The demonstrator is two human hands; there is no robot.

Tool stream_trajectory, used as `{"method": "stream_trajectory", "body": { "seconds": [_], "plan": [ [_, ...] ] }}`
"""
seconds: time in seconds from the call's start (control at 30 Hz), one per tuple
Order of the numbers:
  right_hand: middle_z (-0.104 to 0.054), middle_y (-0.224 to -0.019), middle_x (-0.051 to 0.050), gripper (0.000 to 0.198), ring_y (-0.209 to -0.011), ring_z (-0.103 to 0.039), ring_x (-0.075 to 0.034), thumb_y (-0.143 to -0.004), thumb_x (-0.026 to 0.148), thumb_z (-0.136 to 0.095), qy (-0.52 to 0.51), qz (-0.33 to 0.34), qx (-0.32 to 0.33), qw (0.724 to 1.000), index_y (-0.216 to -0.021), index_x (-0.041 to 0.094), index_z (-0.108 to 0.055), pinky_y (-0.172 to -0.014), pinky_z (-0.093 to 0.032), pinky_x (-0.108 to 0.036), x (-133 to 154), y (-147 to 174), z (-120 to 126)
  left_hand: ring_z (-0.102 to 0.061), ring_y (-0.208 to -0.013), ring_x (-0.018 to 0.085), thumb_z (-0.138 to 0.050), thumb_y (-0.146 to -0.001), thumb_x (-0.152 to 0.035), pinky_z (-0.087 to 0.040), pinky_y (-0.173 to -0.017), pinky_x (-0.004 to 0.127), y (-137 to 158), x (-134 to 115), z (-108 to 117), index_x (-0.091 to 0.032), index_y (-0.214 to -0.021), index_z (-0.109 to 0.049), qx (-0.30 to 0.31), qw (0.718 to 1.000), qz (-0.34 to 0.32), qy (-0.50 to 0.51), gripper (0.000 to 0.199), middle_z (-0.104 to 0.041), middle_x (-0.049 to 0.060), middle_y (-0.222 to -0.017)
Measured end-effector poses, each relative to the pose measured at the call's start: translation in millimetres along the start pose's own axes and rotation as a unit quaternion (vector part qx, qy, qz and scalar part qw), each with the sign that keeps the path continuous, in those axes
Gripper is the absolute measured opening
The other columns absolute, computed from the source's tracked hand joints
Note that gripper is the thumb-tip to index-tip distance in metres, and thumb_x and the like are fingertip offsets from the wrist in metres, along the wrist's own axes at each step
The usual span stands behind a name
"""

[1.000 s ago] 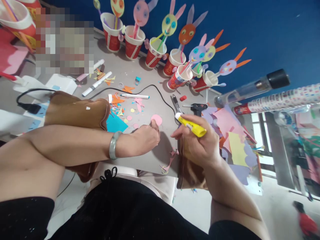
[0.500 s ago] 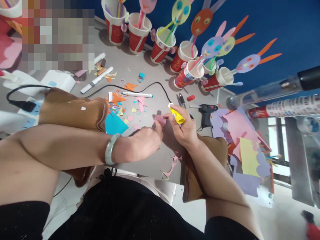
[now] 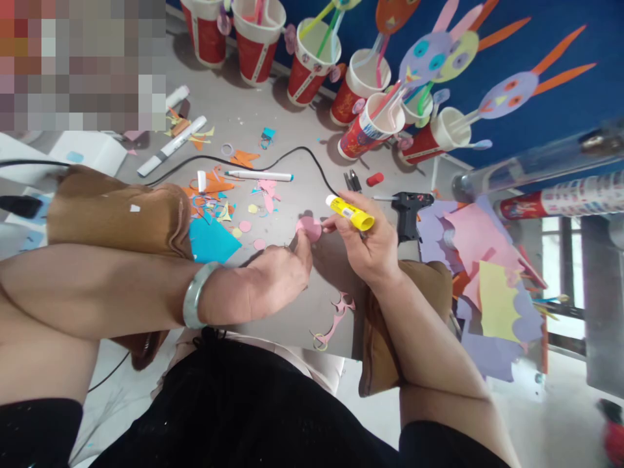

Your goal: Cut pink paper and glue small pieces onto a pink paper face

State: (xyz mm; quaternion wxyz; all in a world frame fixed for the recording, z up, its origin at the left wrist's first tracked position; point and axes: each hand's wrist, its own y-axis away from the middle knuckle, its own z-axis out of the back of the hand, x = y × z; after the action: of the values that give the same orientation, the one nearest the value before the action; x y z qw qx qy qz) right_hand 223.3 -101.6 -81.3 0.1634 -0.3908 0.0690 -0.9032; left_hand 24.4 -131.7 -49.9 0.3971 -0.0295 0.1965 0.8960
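Hands at work, head view, parts in order of size. Table (image 3: 219, 91): grey, carries all listed below. Brown cushions, one by each forearm: L cushion (image 3: 112, 208) twd the table's L side, R cushion (image 3: 431, 283) at its near edge. Red paper cups (image 3: 305, 84) w/ straws & paper faces: lined along the far edge. Coloured paper sheets (image 3: 478, 237): overlapping, twd the R edge. L hand (image 3: 273, 283): narrow, fingertips pinched at the disc's near rim. R hand (image 3: 374, 250): half curled round the stick, one fingertip at the disc's R rim. Glue gun (image 3: 409, 218): lies btwn R hand & sheets, unheld. Marker pen (image 3: 266, 176): among scraps, L of centre. Yellow stick (image 3: 353, 214): in R hand, tilted, white end twd the far L corner, apart from the disc; prob. glue, label illegible. Pink disc (image 3: 309, 227): mid-table, btwn both hands; flat or slightly raised, can't tell. Red cap (image 3: 375, 179): btwn cups & glue gun, poss. the stick's.
Step in hand (judgement): positioning the disc, stick at the ready. Next move (judgement): calls for a firm L pinch & a small R wrist turn, white end down onto the disc
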Motion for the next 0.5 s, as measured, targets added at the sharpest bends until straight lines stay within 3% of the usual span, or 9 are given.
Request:
{"method": "stream_trajectory", "body": {
  "seconds": [0.1,0.2,0.37,0.5],
  "plan": [
    [-0.075,-0.098,-0.007,0.045,-0.081,-0.075,-0.022,-0.104,0.060,-0.050,-0.013,-0.017,-0.044,0.999,-0.130,0.027,-0.065,-0.079,-0.065,-0.042,-0.7,0.0,0.0,-0.046,-0.151,0.049,-0.040,-0.102,-0.011,-0.068,-0.073,0.047,-0.7,-0.2,-7.1,0.013,-0.160,-0.032,0.004,0.995,-0.031,-0.098,0.063,-0.029,0.042,-0.166],
    [-0.074,-0.094,-0.006,0.036,-0.069,-0.068,-0.018,-0.102,0.055,-0.053,-0.021,-0.037,-0.060,0.997,-0.116,0.025,-0.067,-0.068,-0.061,-0.037,1.1,-1.5,-0.1,-0.041,-0.155,0.048,-0.040,-0.100,-0.009,-0.068,-0.070,0.045,-0.7,-0.5,-11.6,0.012,-0.158,-0.037,-0.013,0.992,-0.027,-0.121,0.062,-0.033,0.038,-0.167],
    [-0.068,-0.077,0.000,0.016,-0.058,-0.060,-0.014,-0.091,0.039,-0.064,-0.042,-0.084,-0.001,0.996,-0.098,0.024,-0.063,-0.054,-0.052,-0.029,5.5,-5.3,-6.3,-0.055,-0.141,0.051,-0.041,-0.099,-0.009,-0.068,-0.071,0.047,1.1,0.3,-9.0,0.010,-0.156,-0.045,-0.003,0.997,-0.021,-0.076,0.060,-0.033,0.036,-0.168],
    [-0.069,-0.076,0.002,0.017,-0.058,-0.059,-0.013,-0.080,0.032,-0.069,-0.025,-0.086,0.006,0.996,-0.094,0.024,-0.063,-0.055,-0.051,-0.027,6.1,-6.9,-14.4,-0.060,-0.136,0.050,-0.038,-0.100,-0.009,-0.067,-0.073,0.047,1.3,0.0,-6.4,0.010,-0.159,-0.039,0.011,0.997,-0.015,-0.069,0.062,-0.030,0.039,-0.168]
  ]
}}
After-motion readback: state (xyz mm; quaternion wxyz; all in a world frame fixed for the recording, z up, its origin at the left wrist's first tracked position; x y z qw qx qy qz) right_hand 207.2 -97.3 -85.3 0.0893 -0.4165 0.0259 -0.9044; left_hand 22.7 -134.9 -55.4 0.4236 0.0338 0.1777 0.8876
